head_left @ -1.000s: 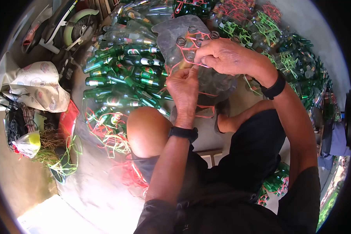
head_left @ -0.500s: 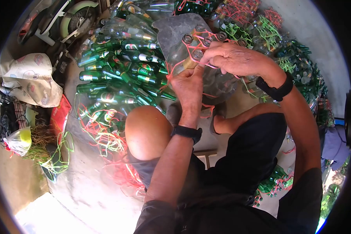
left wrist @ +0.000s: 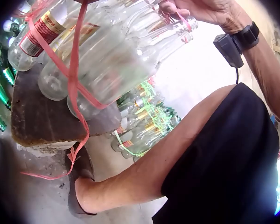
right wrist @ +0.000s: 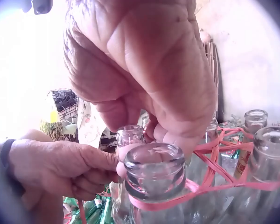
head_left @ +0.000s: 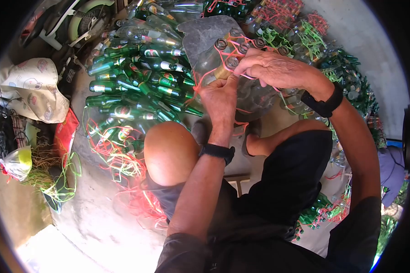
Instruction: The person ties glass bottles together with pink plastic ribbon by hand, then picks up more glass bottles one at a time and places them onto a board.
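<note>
A bundle of clear glass bottles is tied at the necks and around the bodies with pink plastic strap. It leans over a dark slab. My left hand pinches the strap beside the near bottle necks, its thumb and index finger together. Just right of it, my right hand curls over the necks and pinches the strap between thumb and fingers. In the right wrist view, strap crosses between open bottle mouths, close under the right hand's fingers. A frayed strap end hangs below the bundle.
Green bottles lie heaped on the left, with loose pink and green straps near the left knee. Strapped bottle bundles stand at the back right. A cream cloth bag and a motorbike wheel are at far left.
Both hands and the bottle necks have shifted slightly right in the head view, mostly in the first half second. The hands keep their pinch on the strap; the head view has moved a little.
</note>
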The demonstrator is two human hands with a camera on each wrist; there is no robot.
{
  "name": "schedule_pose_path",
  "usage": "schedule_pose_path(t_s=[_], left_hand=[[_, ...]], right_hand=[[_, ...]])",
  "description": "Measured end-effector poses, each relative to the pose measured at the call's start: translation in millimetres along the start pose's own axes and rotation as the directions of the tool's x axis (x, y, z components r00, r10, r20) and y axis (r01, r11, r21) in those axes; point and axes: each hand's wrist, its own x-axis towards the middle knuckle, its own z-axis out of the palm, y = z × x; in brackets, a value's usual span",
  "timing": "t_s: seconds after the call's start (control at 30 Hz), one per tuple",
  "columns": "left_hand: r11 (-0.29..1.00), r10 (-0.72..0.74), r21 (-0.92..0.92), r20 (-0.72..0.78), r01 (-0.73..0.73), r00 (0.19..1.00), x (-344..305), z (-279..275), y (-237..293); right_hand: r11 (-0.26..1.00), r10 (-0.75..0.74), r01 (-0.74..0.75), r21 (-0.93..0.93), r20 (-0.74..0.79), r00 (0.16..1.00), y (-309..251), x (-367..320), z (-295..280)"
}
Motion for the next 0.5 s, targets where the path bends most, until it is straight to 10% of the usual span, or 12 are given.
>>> schedule_pose_path(t_s=[0.1, 0.3, 0.4, 0.5], left_hand=[[1.0, -0.006, 0.02, 0.003, 0.006, 1.0, -0.4, -0.9, 1.1], [0.998, -0.002, 0.063, 0.004, 0.002, 1.0, -1.6, -2.9, 4.0], [0.994, 0.014, 0.11, 0.014, -0.016, 1.0, 1.4, -4.1, 0.6], [0.998, 0.021, 0.065, 0.013, -0.022, 1.0, 4.2, -2.4, -4.3]], right_hand=[[0.995, -0.089, 0.089, -0.047, 0.0, 0.996, 3.3, 0.3, 0.3], [0.972, 0.207, -0.21, 0.108, 0.038, 0.978, -16.2, 0.8, -1.5], [0.997, -0.008, 0.007, -0.076, -0.007, 1.0, -7.1, 1.7, 4.1], [0.976, 0.2, -0.205, -0.073, -0.069, 0.977, -12.8, -0.5, 9.3]])
